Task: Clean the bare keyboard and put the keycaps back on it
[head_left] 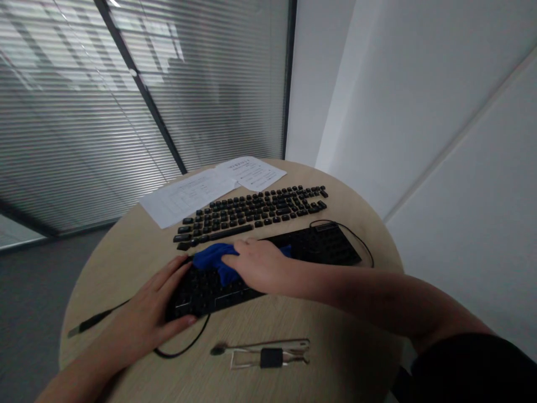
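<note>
A black keyboard base without its keycaps lies slantwise on the round wooden table. My right hand presses a blue cloth onto the middle of the base, its fingers closed on the cloth. At the base's left end, my left hand rests with thumb and fingers spread around the edge. Loose black keycaps are laid out in keyboard-like rows just behind the base.
White printed sheets lie at the table's back left. A wire tool with a black block and a small brush lie near the front. The cable's USB plug is at the left edge. A white wall stands right.
</note>
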